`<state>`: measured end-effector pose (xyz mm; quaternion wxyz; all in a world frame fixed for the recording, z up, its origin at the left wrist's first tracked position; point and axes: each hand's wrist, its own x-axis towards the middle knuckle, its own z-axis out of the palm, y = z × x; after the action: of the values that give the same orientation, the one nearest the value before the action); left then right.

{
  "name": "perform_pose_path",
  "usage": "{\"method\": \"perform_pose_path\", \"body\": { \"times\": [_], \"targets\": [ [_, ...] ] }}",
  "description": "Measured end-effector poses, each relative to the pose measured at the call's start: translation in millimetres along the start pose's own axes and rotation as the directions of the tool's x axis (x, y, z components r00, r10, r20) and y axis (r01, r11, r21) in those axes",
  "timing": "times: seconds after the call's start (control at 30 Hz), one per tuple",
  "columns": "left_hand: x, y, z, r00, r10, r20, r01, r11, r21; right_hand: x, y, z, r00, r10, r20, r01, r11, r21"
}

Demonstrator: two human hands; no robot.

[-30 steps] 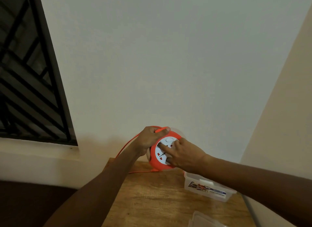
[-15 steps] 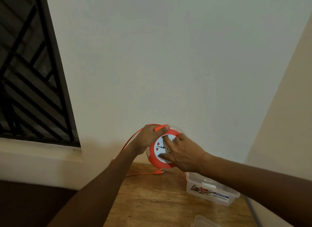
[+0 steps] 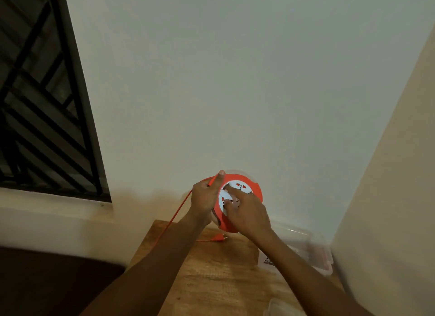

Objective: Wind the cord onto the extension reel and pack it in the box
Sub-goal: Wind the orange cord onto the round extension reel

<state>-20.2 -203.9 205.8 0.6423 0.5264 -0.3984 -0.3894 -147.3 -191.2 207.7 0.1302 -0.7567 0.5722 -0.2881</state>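
My left hand (image 3: 205,199) is wrapped around the edge of the extension reel (image 3: 240,201), with the thumb up on the orange rim, and the cord (image 3: 175,219) slips through that same hand as it goes in. My right hand (image 3: 248,215) lies flat on the white middle part, with fingers (image 3: 231,193) pushed into it, ready to turn it like a wheel. The reel is held up in the air, tipped on its side, above the back of the wooden desk (image 3: 211,280) and close to the wall. From my left hand the cord runs down and away to the left, past the desk edge. The plug (image 3: 217,238) lies on the desk just under the reel, so I think only a little cord is left to wind (I cannot see how much is already inside). The reel looks like hard, light plastic, so one hand can hold the rim while the other spins the middle. The cord is thin and floppy and could twist or slip off, so I would keep it pinched lightly. The clear box (image 3: 303,249) sits on the desk to the right, near the corner, blurry but open. A lid (image 3: 280,307) seems to lie near the bottom edge.
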Motion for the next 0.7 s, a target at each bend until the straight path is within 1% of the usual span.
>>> {"method": "perform_pose_path", "body": {
  "times": [0.07,0.1,0.17,0.2,0.23,0.3,0.33,0.37,0.4,0.43,0.47,0.5,0.53,0.6,0.67,0.7],
  "targets": [
    [-5,-5,7,0.999,-0.021,-0.038,0.021,1.000,0.007,3,-2,3,0.994,0.105,0.026,-0.108,0.984,0.139],
    [-8,-9,9,0.998,-0.021,-0.057,0.022,1.000,0.016,2,-2,5,0.990,0.132,0.051,-0.140,0.972,0.188],
    [-11,-15,8,0.998,-0.003,-0.068,0.008,0.998,0.065,-5,1,5,0.985,0.130,0.110,-0.150,0.967,0.206],
    [-10,-16,5,0.998,0.000,-0.057,0.006,0.995,0.097,-9,5,3,0.985,0.098,0.140,-0.122,0.977,0.174],
    [-9,-15,1,0.999,-0.011,-0.042,0.016,0.993,0.119,-13,10,-1,0.986,0.046,0.160,-0.064,0.992,0.110],
    [-4,-11,-7,0.998,-0.065,0.003,0.064,0.990,0.127,-16,17,-16,0.982,-0.109,0.155,0.127,0.986,-0.109],
    [-1,-7,-11,0.996,-0.084,0.037,0.079,0.989,0.124,-16,19,-25,0.964,-0.225,0.142,0.255,0.934,-0.250],
    [1,-4,-14,0.993,-0.091,0.071,0.082,0.989,0.122,-14,21,-35,0.918,-0.363,0.160,0.396,0.839,-0.373],
    [3,0,-16,0.991,-0.093,0.099,0.081,0.990,0.119,-11,22,-44,0.847,-0.487,0.213,0.527,0.718,-0.455],
    [5,2,-18,0.988,-0.096,0.120,0.082,0.990,0.119,-8,24,-52,0.766,-0.574,0.289,0.632,0.594,-0.498],
    [7,4,-20,0.985,-0.105,0.139,0.088,0.989,0.123,-5,24,-60,0.691,-0.617,0.376,0.710,0.483,-0.512],
    [7,5,-21,0.980,-0.115,0.160,0.094,0.986,0.136,-3,25,-65,0.635,-0.630,0.447,0.761,0.409,-0.503],
    [7,6,-22,0.976,-0.124,0.180,0.097,0.983,0.155,0,25,-69,0.592,-0.630,0.503,0.797,0.366,-0.480],
    [7,4,-22,0.967,-0.132,0.220,0.088,0.976,0.198,3,22,-73,0.529,-0.616,0.583,0.844,0.310,-0.438],
    [5,1,-22,0.962,-0.134,0.236,0.085,0.974,0.209,3,17,-73,0.498,-0.606,0.621,0.860,0.250,-0.446],
    [4,1,-22,0.964,-0.132,0.233,0.084,0.975,0.205,2,15,-71,0.498,-0.602,0.625,0.856,0.227,-0.464]
  ]
}}
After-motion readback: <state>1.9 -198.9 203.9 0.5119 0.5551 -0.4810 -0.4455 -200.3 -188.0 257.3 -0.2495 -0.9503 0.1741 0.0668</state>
